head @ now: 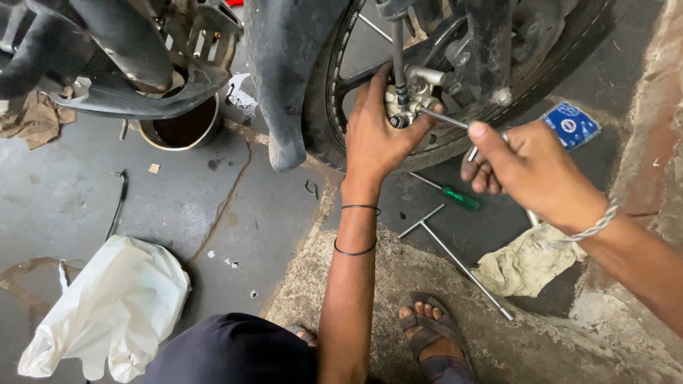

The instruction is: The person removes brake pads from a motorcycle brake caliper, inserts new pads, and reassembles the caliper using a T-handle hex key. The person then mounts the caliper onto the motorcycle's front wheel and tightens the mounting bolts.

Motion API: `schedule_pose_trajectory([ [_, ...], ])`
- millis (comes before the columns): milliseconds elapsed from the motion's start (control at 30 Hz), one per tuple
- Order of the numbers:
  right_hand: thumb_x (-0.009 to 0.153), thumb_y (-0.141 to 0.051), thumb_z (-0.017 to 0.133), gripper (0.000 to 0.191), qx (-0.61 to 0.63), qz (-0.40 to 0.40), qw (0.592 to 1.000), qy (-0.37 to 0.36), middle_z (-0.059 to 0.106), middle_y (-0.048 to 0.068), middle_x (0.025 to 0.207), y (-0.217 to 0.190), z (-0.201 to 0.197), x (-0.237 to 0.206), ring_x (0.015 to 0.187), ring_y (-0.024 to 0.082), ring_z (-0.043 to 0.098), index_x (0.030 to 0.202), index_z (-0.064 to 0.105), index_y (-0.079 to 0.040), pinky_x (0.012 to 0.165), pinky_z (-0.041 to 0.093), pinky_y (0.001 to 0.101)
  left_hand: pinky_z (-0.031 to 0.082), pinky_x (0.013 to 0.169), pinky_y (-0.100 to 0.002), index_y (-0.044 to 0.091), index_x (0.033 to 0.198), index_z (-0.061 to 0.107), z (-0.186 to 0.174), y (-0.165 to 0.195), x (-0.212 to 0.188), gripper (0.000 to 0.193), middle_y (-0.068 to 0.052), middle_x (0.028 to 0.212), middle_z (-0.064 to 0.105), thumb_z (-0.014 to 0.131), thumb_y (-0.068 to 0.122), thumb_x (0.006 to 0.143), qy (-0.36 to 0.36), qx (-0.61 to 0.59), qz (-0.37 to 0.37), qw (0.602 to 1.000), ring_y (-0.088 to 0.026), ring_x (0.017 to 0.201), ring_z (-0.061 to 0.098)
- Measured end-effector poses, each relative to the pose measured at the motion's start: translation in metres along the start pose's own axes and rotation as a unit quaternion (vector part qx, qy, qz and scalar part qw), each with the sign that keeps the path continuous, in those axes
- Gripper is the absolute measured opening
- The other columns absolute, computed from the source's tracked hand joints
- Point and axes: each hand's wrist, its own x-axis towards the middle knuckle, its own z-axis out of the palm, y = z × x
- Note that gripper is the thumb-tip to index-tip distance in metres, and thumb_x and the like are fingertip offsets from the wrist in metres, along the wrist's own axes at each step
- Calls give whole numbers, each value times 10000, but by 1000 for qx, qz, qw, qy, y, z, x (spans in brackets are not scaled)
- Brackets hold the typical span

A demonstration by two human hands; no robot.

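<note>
One crumpled white plastic bag (107, 309) on cracked concrete floor (235, 213), left hand (377, 131) fingers clasped around one metal brake caliper (409, 96) (against the spoked wheel (455, 135)), right hand (530, 167) fingers gripping one slim steel wrench (445, 119), two tools lying below

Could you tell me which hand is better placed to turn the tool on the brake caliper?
Right. The right hand grips the metal tool's handle end, while the left hand steadies the brake caliper.
</note>
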Motion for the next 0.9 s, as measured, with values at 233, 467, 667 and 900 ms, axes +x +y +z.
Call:
schedule_pose_trajectory([
  [233, 1000, -226, 719, 346, -141, -260, 947, 127, 744, 116, 897, -4, -11, -5, 797, 193, 701, 1252, 721, 11, 671, 563, 290, 565, 941, -450, 42, 1395, 560, 2, 0, 0, 851, -199, 1235, 685, 877, 447, 717, 0, -14, -3, 1000, -373, 1121, 710],
  [467, 804, -255, 803, 437, -320, -443, 826, 141, 736, 113, 861, -12, -38, 1, 819, 225, 711, 1149, 744, 6, 670, 600, 329, 561, 949, -444, 47, 1394, 565, 3, -2, 0, 839, -195, 1244, 683, 871, 431, 714, 3, -21, 2, 1000, -366, 1135, 702],
  [667, 983, -283, 714, 304, -142, -67, 986, 54, 729, 99, 857, 0, -22, 11, 787, 199, 697, 1105, 762, -9, 662, 567, 325, 564, 943, -448, 78, 1397, 577, 1, -1, -2, 819, -181, 1253, 685, 863, 429, 714, 11, -6, -2, 1000, -360, 1135, 704],
  [900, 1000, -322, 707, 342, 260, -1, 965, 23, 722, 109, 935, 12, -11, 24, 830, 213, 688, 1115, 735, -1, 695, 562, 311, 565, 930, -451, 82, 1403, 564, -1, -2, -1, 846, -183, 1259, 675, 869, 467, 714, 0, -5, 0, 1000, -362, 1131, 701],
])
